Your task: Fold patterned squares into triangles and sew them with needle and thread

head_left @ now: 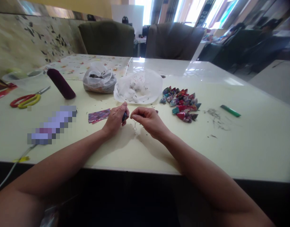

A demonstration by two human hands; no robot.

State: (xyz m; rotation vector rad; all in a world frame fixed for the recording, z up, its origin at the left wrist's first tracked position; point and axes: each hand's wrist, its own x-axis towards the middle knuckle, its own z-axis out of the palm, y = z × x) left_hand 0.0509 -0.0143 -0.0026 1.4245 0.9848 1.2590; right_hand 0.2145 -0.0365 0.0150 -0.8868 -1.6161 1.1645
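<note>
My left hand (116, 119) is closed around a small dark fabric piece (124, 117), most of it hidden by the fingers. Close beside it, my right hand (146, 119) pinches with thumb and forefinger at a thin thread (135, 126), which hangs in a loop below; whether a needle is there too is too small to tell. Flat patterned cloth pieces (99, 115) lie just left of my left hand. To the right sit rows of small stuffed fabric pouches (182, 101) with pointed corners, in many colours.
Behind my hands are a white bag with white stuffing (137, 90) and a plastic bag of dark material (99, 83). Leftward lie a maroon thread cone (61, 83), scissors (29, 100) and a blurred-out object (52, 126) with a cable. A green cutter (230, 111) lies right, near thread scraps (217, 117).
</note>
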